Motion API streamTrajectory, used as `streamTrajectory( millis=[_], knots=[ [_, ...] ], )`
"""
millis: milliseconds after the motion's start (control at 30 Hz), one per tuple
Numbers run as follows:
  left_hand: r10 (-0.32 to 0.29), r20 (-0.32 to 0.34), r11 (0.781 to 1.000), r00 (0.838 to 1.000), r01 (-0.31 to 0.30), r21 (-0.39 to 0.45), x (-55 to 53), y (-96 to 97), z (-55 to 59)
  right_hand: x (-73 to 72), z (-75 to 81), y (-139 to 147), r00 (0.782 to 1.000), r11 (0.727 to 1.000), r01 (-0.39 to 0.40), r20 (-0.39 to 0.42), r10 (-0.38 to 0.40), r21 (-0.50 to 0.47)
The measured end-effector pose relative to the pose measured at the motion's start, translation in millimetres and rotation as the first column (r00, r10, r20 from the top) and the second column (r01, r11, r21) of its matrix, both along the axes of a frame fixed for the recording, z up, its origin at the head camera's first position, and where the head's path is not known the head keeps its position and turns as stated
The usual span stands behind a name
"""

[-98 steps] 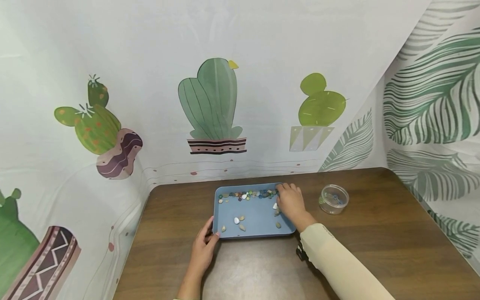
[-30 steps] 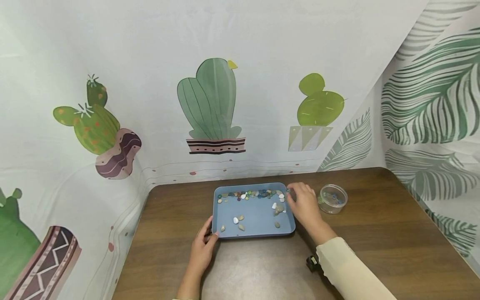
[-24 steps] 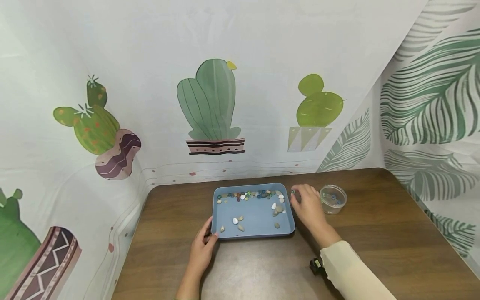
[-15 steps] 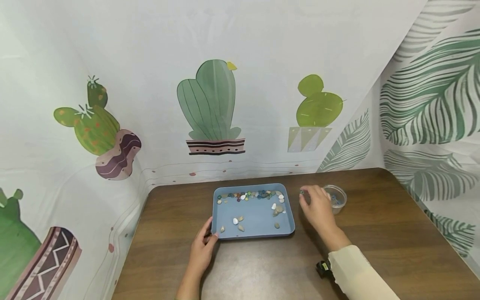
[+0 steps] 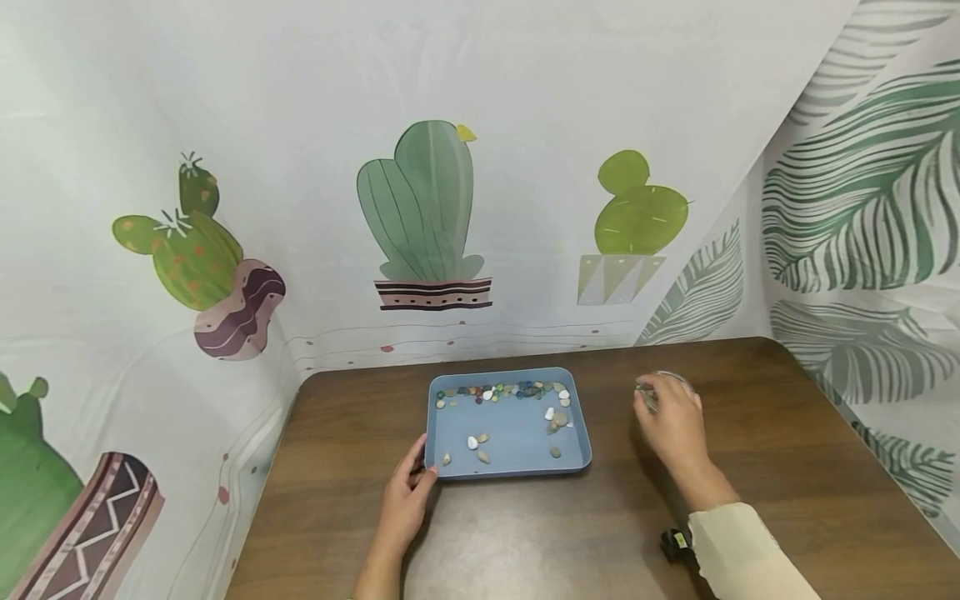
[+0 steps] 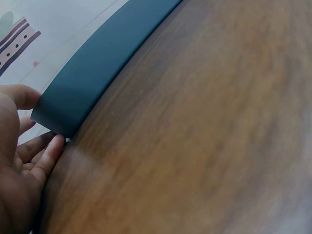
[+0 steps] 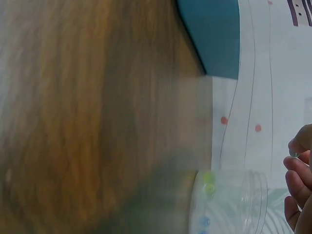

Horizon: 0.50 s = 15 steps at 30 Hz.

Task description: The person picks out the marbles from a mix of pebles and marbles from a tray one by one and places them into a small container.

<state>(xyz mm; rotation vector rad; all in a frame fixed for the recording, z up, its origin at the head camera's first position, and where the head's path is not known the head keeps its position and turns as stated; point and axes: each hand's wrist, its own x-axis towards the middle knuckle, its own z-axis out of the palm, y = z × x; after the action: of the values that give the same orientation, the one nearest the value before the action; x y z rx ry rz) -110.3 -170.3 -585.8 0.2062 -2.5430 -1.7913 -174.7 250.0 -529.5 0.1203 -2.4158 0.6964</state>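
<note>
My left hand grips the near left corner of the blue tray, thumb at the rim and other fingers against its side. In the left wrist view the tray's outer wall shows between thumb and fingers. My right hand is over the clear round tub, hiding much of it in the head view. Its thumb and finger pinch a small greenish glass marble, mostly covered in the right wrist view. Green marbles and blue marbles lie inside the tub.
A row of coloured glass pieces and pebbles runs along the tray's far side. White and brown stones lie at its right, with several more nearer its left. The wooden table meets a cactus-print cloth behind.
My right hand has left the tray's far right corner and moved right to the tub, carrying the marble. Stones it covered now show. My left hand stays at the tray corner.
</note>
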Motion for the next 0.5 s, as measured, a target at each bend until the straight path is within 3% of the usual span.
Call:
streamTrajectory(
  millis=[500],
  knots=[
    [-0.001,0.004,1.0,1.0,0.001,-0.001,0.6,0.1,1.7,3.6,-11.0,27.9,0.997,0.997,0.077,-0.012,-0.077,-0.02]
  ],
)
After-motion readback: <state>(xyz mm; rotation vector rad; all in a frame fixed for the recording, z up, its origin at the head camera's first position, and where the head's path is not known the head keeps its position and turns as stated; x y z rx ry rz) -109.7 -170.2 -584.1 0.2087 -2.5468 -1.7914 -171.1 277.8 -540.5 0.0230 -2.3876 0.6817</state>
